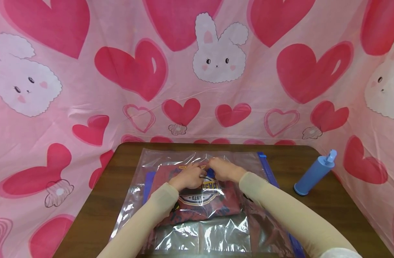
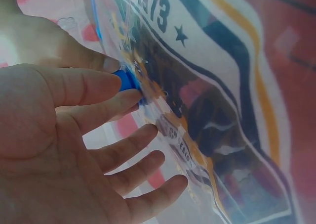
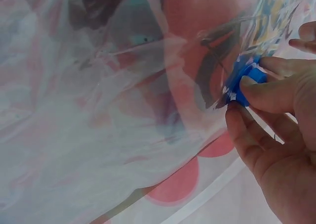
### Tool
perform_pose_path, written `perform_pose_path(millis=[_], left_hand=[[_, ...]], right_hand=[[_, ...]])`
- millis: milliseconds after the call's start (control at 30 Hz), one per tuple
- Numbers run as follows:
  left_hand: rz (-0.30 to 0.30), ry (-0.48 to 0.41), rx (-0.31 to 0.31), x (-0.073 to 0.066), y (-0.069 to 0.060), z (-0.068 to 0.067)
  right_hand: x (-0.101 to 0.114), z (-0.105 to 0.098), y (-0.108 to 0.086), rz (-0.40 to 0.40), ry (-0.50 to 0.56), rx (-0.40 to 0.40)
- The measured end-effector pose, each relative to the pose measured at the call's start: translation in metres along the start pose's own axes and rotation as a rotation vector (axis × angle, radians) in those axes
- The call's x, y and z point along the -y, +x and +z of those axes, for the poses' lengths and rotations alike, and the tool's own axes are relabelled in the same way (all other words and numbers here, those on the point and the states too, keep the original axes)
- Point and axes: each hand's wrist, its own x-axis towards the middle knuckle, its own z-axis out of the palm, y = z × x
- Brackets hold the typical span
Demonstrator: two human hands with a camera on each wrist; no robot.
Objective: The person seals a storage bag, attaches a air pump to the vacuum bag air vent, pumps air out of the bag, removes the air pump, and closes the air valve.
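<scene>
A clear plastic vacuum storage bag (image 1: 264,222) lies flat, with a folded red printed garment (image 1: 197,211) inside. A round blue valve cap (image 3: 253,78) sits on the film over the garment. My right hand (image 1: 225,169) pinches this cap, its thumb lying across the blue face in the right wrist view. From the other side, my left hand (image 2: 74,135) holds the cap's edge between thumb and forefinger. The other left fingers spread loosely near the film. In the head view both hands meet near the garment's far edge, partly covering the valve.
A light blue hand pump (image 1: 314,175) stands upright at the right of the dark wooden table (image 1: 87,211). A blue zip strip with a slider (image 1: 262,156) runs along the bag's right edge. Pink heart-and-rabbit cloth (image 1: 184,82) hangs around the table.
</scene>
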Motion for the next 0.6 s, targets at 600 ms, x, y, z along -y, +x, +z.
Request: perform_pose_path(millis=[600], left_hand=[[0.003, 0.019, 0.004, -0.0015, -0.0002, 0.0008]], right_hand=[[0.0002, 0.0044, -0.0006, 0.014, -0.011, -0.054]])
